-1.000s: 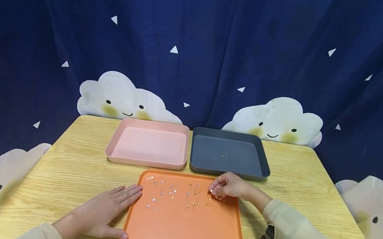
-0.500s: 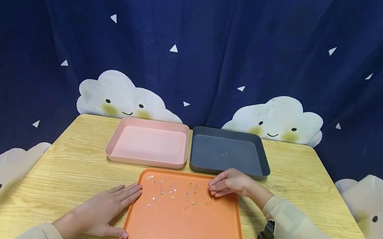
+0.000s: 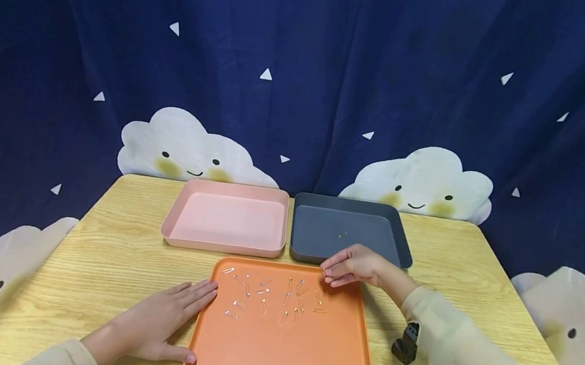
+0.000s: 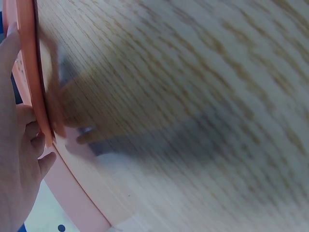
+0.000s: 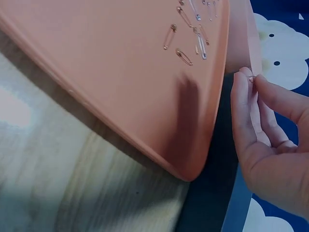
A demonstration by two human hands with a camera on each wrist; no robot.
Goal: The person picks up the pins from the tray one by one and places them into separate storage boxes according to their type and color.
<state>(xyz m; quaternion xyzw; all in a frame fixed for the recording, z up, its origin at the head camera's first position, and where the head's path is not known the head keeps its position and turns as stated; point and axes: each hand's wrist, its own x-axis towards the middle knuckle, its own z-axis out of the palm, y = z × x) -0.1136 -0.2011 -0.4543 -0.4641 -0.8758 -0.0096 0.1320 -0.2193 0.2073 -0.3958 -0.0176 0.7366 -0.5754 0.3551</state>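
My right hand [image 3: 355, 268] pinches a small gold safety pin [image 5: 251, 77] between thumb and fingertips. It hovers over the far right edge of the orange tray [image 3: 283, 356], just in front of the dark grey tray [image 3: 320, 228]. My left hand [image 3: 159, 324] lies with straight fingers along the orange tray's left rim, fingertips and thumb touching it. Several silver and gold safety pins [image 5: 184, 57] are spread over the far half of the orange tray. Tiny gold pieces [image 3: 340, 235] lie in the dark grey tray.
A pink tray [image 3: 226, 217] stands at the back left, close beside the dark grey one. All the trays sit on a wooden table [image 3: 118, 241]. Behind it hangs a dark blue curtain [image 3: 226, 97] with clouds. A black wrist camera [image 3: 406, 343] hangs from the right sleeve.
My right hand has picked a gold safety pin up off the orange tray and moved slightly away from me, toward the dark grey tray. The left hand has stayed put.
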